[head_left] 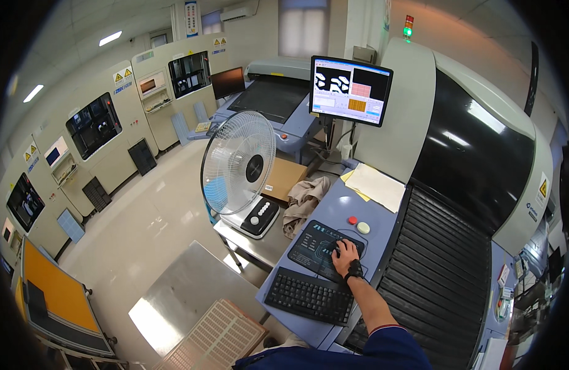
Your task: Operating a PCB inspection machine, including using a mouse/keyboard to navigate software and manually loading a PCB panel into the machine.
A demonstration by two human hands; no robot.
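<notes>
Fairly bright indoor light comes from ceiling lamps, with a soft glow at the window. White glare streaks the black hood and spots the glossy floor. Fisheye distortion bends straight edges, corners go black, and the centre looks sharp.

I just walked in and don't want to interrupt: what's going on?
The person's right hand rests over the dark pad; what lies under the palm is hard to make out. The left hand is out of view. The keyboard sits beside the pad, and the monitor ahead is lit with image panels.
</notes>
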